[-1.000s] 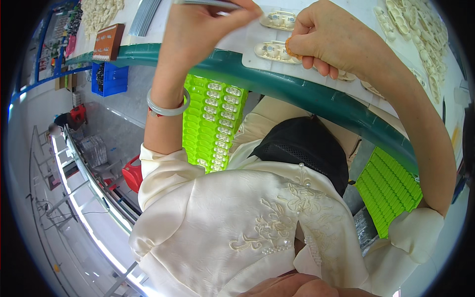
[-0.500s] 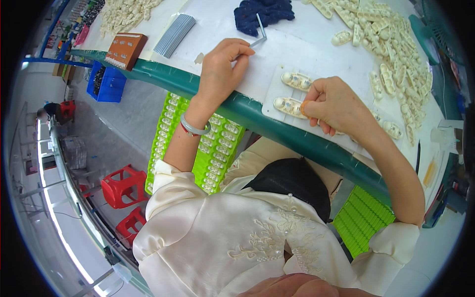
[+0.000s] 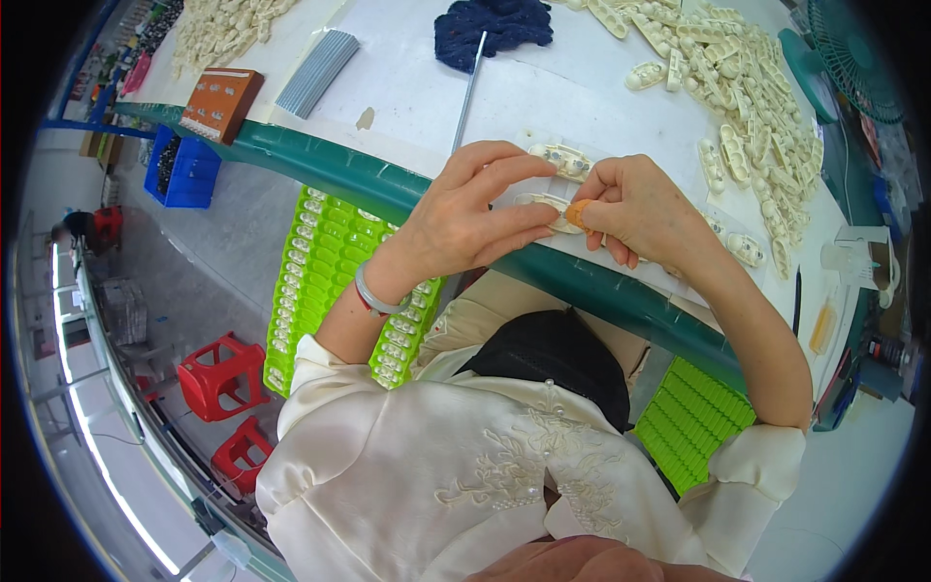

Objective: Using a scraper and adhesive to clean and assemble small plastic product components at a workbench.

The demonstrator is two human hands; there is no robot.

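Observation:
Both my hands meet over a small cream pod-shaped piece (image 3: 535, 200) on a pale plate near the table edge. My left hand (image 3: 470, 213) has its fingers stretched and apart, the tips reaching this piece. A thin grey-blue rod (image 3: 470, 89) runs from a dark blue fluffy lump (image 3: 493, 31) down to my left knuckles; whether the hand holds it I cannot tell. My right hand (image 3: 635, 213) is pinched at the piece's right end, with an orange cover on one fingertip; anything between the fingers is hidden. Another pod-shaped piece (image 3: 562, 160) lies just beyond.
A large heap of cream pieces (image 3: 747, 126) spreads at the right, beside a green fan (image 3: 853, 58). A grey ridged bundle (image 3: 318, 73) and a brown block (image 3: 221, 102) lie at the left. Below the green table edge (image 3: 320, 155) are a filled green tray (image 3: 301, 281) and red stools (image 3: 221, 373).
My left hand has moved right and nearer, from the rod to the pod-shaped piece, and its fingers have spread. The rod now looks straight. My right hand stays pinched at the piece.

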